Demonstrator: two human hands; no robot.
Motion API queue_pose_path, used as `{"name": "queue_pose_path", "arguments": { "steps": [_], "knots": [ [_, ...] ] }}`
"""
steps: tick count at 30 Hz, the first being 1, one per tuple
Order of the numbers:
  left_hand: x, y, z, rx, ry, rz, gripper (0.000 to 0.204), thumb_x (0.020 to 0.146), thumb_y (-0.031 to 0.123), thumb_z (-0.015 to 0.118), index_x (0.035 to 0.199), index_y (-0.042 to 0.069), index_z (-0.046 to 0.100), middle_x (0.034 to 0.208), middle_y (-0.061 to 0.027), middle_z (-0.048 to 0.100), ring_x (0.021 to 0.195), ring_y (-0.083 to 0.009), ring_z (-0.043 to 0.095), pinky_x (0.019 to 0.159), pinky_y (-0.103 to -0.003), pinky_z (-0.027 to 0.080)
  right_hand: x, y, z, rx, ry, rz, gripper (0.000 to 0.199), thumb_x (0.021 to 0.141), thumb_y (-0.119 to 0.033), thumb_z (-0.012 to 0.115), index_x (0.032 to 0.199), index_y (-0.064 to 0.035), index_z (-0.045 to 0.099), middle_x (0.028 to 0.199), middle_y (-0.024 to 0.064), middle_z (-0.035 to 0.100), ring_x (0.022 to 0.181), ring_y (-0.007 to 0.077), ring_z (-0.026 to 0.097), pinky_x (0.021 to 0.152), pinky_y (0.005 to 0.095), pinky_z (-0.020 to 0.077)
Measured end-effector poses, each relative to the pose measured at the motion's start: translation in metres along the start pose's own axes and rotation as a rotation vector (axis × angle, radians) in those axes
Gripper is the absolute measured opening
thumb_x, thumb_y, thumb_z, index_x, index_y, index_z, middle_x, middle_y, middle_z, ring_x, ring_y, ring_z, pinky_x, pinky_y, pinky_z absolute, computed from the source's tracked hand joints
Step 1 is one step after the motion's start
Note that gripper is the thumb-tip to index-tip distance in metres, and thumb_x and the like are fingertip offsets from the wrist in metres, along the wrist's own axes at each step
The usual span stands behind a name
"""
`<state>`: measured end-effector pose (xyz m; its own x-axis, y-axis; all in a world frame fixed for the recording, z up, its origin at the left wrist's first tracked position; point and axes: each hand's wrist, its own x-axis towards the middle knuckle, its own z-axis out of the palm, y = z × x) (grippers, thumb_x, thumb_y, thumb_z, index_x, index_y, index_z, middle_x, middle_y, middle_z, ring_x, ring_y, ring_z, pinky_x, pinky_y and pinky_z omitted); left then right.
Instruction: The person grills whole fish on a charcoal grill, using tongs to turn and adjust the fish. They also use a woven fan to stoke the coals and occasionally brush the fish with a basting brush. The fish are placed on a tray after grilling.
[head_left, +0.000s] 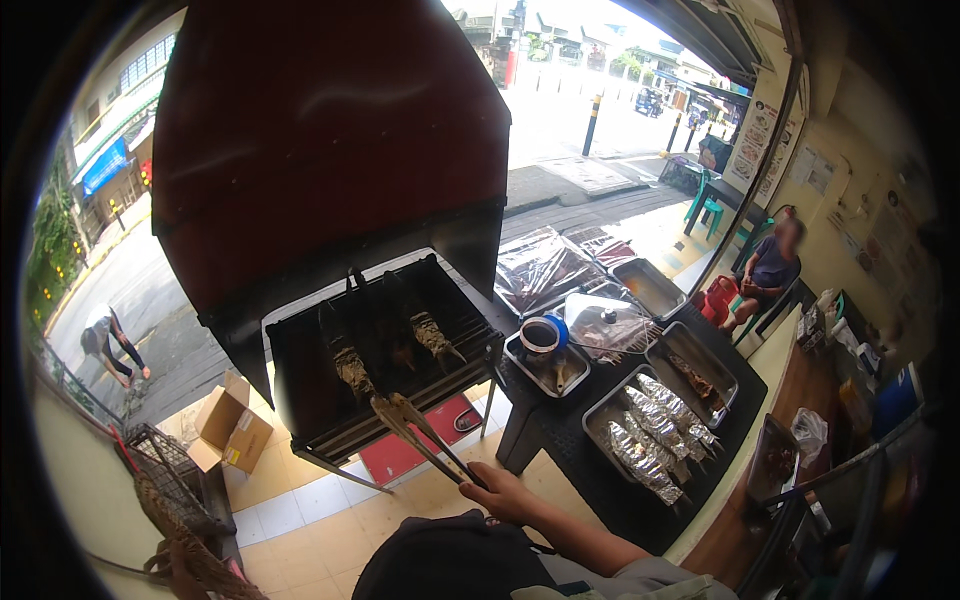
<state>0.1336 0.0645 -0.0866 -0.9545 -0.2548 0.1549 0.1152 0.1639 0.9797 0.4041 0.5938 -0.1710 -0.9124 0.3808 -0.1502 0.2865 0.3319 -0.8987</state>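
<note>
as the grip [497, 493] holds tongs [415, 427], fish [352, 370] lies beyond

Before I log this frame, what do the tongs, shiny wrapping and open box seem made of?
Tongs: perhaps dull metal, given slim arms; the brown tone leaves wood possible. Wrapping: probably aluminium foil, bright silver and crinkled. Box: likely cardboard, matte brown with folded flaps.
</note>
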Motion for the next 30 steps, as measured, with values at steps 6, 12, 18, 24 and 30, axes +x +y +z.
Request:
{"name": "queue_pose_path", "arguments": {
  "steps": [6, 12, 18, 24, 30],
  "knots": [
    [-0.004, 0.059, -0.028, -0.878, -0.051, 0.322, 0.034, 0.098, 0.037, 0.073, 0.113, 0.007, 0.069, 0.104, -0.0069, 0.064, 0.091, -0.0197, 0.061, 0.083, -0.033, 0.050, -0.001, -0.004, -0.004, -0.054, 0.015, 0.001, 0.061, 0.103, -0.055, 0.057, 0.123, 0.0033, 0.056, 0.097, 0.0261, 0.067, 0.093, 0.0381, 0.065, 0.082, 0.0472, 0.0467],
    [0.028, -0.015, -0.020, 0.077, 0.086, -0.002, 0.038, 0.097, 0.040, 0.074, 0.114, 0.007, 0.069, 0.105, -0.0077, 0.065, 0.093, -0.0200, 0.062, 0.086, -0.033, 0.050, 0.000, -0.014, -0.004, -0.039, -0.086, 0.056, 0.062, 0.103, -0.054, 0.057, 0.125, 0.0034, 0.057, 0.096, 0.0256, 0.067, 0.092, 0.0375, 0.065, 0.082, 0.0475, 0.0465],
    [-0.018, 0.077, -0.068, -0.836, 0.100, 0.289, 0.039, 0.097, 0.038, 0.073, 0.112, 0.003, 0.068, 0.103, -0.0081, 0.065, 0.095, -0.0208, 0.062, 0.091, -0.036, 0.049, -0.004, -0.010, -0.006, -0.078, -0.037, 0.047, 0.063, 0.102, -0.054, 0.058, 0.126, 0.0044, 0.057, 0.098, 0.0258, 0.067, 0.095, 0.0387, 0.065, 0.084, 0.0474, 0.0472],
    [0.017, 0.024, -0.020, -0.683, -0.151, 0.126, 0.038, 0.099, 0.037, 0.070, 0.110, 0.001, 0.067, 0.103, -0.0088, 0.065, 0.094, -0.0212, 0.062, 0.091, -0.037, 0.050, -0.004, -0.008, -0.002, -0.009, -0.021, 0.041, 0.048, 0.102, -0.047, 0.062, 0.106, 0.0004, 0.055, 0.087, 0.0224, 0.061, 0.082, 0.0367, 0.060, 0.074, 0.0456, 0.0457],
    [0.000, 0.018, -0.036, -0.414, 0.095, 0.041, 0.045, 0.107, 0.030, 0.054, 0.137, -0.003, 0.052, 0.126, -0.0165, 0.061, 0.112, -0.0260, 0.059, 0.097, -0.040, 0.052, -0.009, -0.008, -0.002, -0.014, 0.011, 0.046, 0.044, 0.102, -0.041, 0.062, 0.107, 0.0016, 0.056, 0.085, 0.0224, 0.062, 0.079, 0.0356, 0.060, 0.072, 0.0450, 0.0458]
  ]
}}
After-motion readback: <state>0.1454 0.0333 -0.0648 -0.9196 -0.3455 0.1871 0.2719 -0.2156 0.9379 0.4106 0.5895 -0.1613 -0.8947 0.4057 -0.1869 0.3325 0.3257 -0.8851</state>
